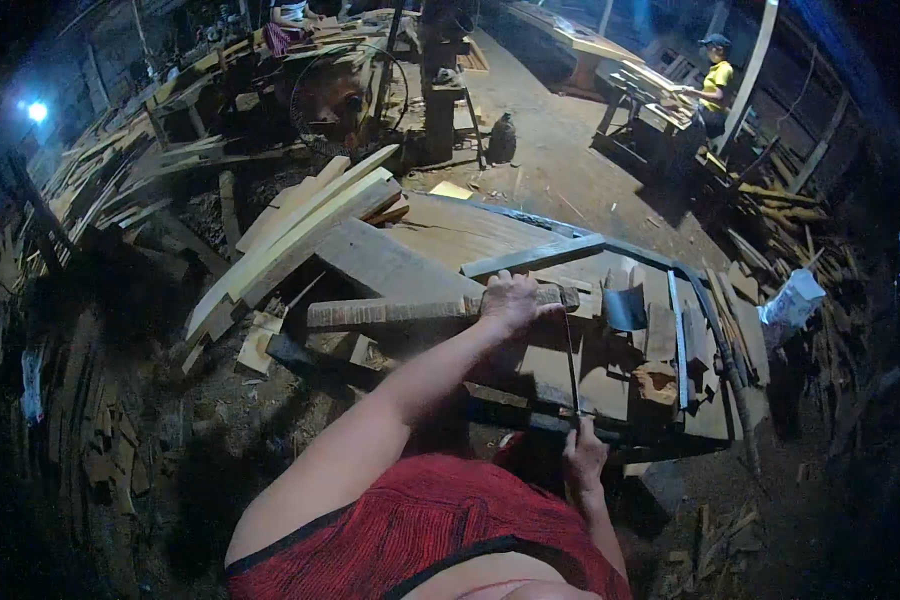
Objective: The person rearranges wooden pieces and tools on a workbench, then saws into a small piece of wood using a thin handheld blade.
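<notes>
My left hand [511, 300] is wrapped over a long, narrow wooden piece [390, 312] with a rough, banded surface, near its right end. My right hand [585, 455] grips the handle of a thin, long tool [573, 370], perhaps a saw or a blade. The tool's far end reaches the right end of the wooden piece, just right of my left hand. A wooden workbench [550, 375] lies under both. A grey metal bar [533, 256] rests on the bench beyond my left hand.
Planks [310, 240] stick out at the bench's left. A curved dark piece [625, 308], a thin metal strip [678, 340] and wood offcuts lie at the right. Two people work farther back, one in a yellow top [717, 85]. A white bag [795, 298] sits beyond the bench's right edge.
</notes>
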A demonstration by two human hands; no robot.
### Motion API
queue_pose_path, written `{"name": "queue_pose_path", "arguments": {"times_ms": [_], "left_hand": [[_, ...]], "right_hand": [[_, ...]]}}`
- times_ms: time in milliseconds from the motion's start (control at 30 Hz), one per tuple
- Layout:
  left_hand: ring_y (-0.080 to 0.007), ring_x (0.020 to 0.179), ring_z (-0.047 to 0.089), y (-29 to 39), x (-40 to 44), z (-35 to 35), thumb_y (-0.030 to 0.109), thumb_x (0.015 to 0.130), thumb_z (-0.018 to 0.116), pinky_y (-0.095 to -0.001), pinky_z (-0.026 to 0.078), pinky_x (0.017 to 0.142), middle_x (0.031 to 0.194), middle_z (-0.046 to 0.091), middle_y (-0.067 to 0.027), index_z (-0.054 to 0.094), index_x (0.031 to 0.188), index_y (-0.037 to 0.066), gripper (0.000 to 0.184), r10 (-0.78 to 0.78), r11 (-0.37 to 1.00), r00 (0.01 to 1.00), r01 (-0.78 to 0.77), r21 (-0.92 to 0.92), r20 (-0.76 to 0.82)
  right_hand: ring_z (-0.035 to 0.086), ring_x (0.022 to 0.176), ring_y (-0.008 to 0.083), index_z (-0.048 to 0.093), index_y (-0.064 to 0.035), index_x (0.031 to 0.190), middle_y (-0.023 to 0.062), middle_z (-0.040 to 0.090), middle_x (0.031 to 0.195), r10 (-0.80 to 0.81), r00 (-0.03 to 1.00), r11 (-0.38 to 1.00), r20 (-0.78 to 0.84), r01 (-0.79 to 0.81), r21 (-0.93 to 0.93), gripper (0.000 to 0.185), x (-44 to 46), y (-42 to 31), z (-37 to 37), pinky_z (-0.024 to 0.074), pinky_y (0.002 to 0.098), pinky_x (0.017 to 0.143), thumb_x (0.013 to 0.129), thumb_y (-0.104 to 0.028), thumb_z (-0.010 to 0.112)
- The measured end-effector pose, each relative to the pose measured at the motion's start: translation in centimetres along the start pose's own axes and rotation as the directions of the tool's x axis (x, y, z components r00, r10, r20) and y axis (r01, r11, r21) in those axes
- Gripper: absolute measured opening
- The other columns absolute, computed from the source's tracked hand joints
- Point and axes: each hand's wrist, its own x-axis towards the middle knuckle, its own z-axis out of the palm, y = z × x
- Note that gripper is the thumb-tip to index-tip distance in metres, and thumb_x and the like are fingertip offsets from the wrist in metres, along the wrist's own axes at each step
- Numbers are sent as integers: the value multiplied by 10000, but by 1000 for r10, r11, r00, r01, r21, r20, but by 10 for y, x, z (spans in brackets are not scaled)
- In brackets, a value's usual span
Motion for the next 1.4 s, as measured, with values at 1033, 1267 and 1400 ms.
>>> {"name": "queue_pose_path", "arguments": {"times_ms": [1033,1267,1400], "left_hand": [[-295,831,574,1,1,6,664,706,485,-405,459,705,828,620,-140,617,856,51,645,32,999,999,-31,35,-22],[-289,825,569,3,0,-3,659,700,496,-402,458,678,822,616,-143,606,858,51,638,22,1000,1000,-22,5,17],[-286,835,561,2,1,2,663,696,494,-403,451,682,823,614,-132,602,862,55,640,-3,1000,1000,3,0,27]], "right_hand": [[565,662,400,500,-35,902,222,569,688,-64,998,995,-22,62,-81,196,129,-26,24,436,476,568,854,-214,435],[567,654,399,497,-69,942,227,572,703,60,998,998,29,-59,-28,181,49,8,26,414,490,546,844,-213,448],[564,652,404,503,-76,1011,226,569,693,72,997,997,29,-73,21,215,-7,15,12,413,496,550,831,-184,457]]}}
